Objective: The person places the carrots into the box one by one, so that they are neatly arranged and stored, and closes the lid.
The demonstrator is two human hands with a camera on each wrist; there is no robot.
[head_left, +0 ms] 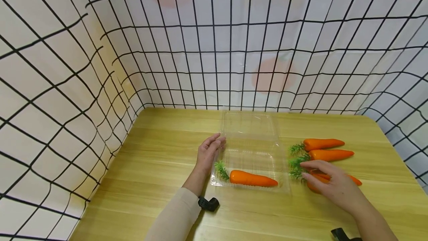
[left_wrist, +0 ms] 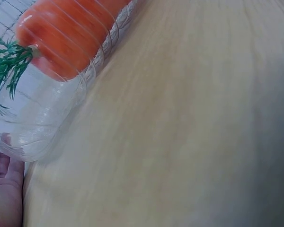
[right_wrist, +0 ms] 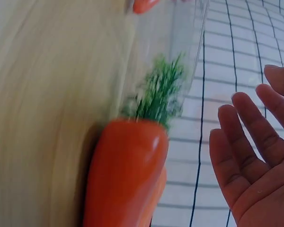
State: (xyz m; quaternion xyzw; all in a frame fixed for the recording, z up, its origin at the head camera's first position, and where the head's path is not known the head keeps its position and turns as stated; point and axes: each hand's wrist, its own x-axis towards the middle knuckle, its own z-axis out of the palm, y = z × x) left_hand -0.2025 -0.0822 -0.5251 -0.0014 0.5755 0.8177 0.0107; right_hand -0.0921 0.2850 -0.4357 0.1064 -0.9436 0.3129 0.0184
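A clear plastic hinged box (head_left: 249,161) lies on the table with its lid (head_left: 249,124) folded back. Along its near side sits an orange carrot (head_left: 252,178) with green leaves pointing left. My left hand (head_left: 205,155) rests against the left edge of the box, fingers fairly straight; in the left wrist view that hand (left_wrist: 7,194) shows at the box corner. To the right, my right hand (head_left: 337,187) hovers over the nearer carrots with spread fingers and partly hides them. The right wrist view has the hand (right_wrist: 258,156) beside a carrot (right_wrist: 125,175), apart from it.
Several loose carrots lie right of the box, among them a far one (head_left: 324,144) and another just nearer (head_left: 331,155), leaves toward the box. A wooden table (head_left: 160,159) carries everything. Cloth with a black grid (head_left: 230,47) rises behind and at both sides.
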